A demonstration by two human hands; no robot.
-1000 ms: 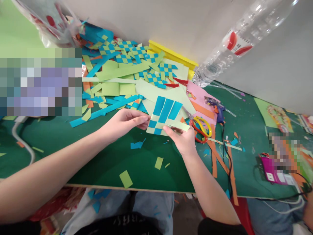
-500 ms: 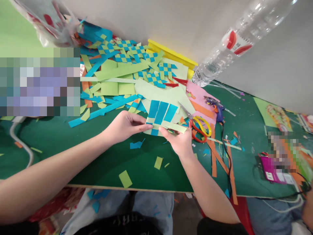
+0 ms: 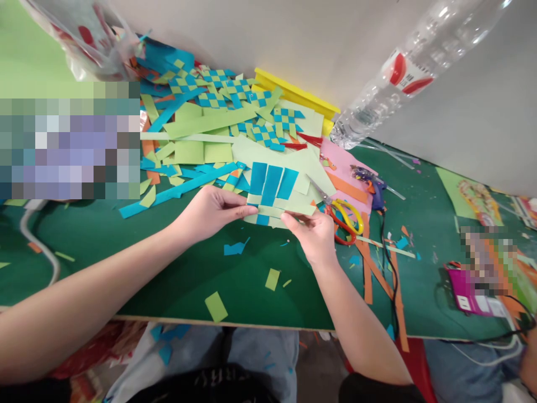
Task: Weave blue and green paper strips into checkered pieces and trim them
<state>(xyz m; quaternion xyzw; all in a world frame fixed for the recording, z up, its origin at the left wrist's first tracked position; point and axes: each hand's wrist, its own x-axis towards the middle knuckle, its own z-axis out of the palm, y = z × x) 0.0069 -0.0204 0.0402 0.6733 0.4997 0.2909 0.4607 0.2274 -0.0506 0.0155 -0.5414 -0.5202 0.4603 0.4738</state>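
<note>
Both my hands grip a partly woven piece of paper (image 3: 272, 186), in which blue strips fan upward and pale green strips cross them. My left hand (image 3: 216, 212) pinches its left edge between thumb and fingers. At the lower right, my right hand (image 3: 314, 232) is closed on the same weave, its thumb on the pale green cross strip (image 3: 300, 209). Just right of that hand lie scissors with red and yellow handles (image 3: 347, 218). Behind the weave sits a pile of finished blue and green woven fish (image 3: 266, 134).
Loose green and blue strips (image 3: 210, 122) cover the back of the green table (image 3: 168, 285). A large plastic bottle (image 3: 403, 73) leans in at the right. A purple glue gun (image 3: 376, 190), its black cord and orange strips (image 3: 368, 263) lie right. A white cable (image 3: 48, 257) runs at left.
The woven piece has tipped slightly left and up. My right hand has shifted a little right, and the pale green cross strip now lies across the blue strips' lower part.
</note>
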